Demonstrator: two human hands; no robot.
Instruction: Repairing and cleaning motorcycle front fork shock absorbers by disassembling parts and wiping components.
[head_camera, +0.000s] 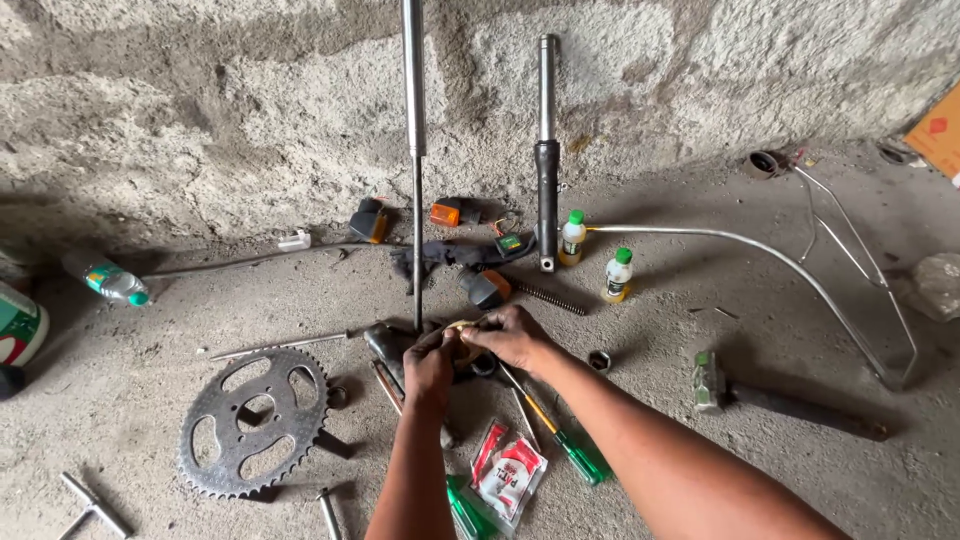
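Note:
My left hand (430, 362) and my right hand (512, 336) meet over the dusty concrete floor, both closed on a small ring-shaped part (466, 345) at the foot of a thin upright metal rod (417, 250). What exactly the part is stays hidden by my fingers. A dark fork leg piece (385, 342) lies just left of my hands. A green-handled screwdriver (562, 440) lies under my right forearm.
A large toothed sprocket (253, 422) lies at the left. A fork tube (546, 150) leans on the rough wall. Two small green-capped bottles (596, 255), orange indicator lamps (447, 212), a spring (548, 296), a red-and-white packet (508, 478) and a bent chrome rail (800, 270) lie around.

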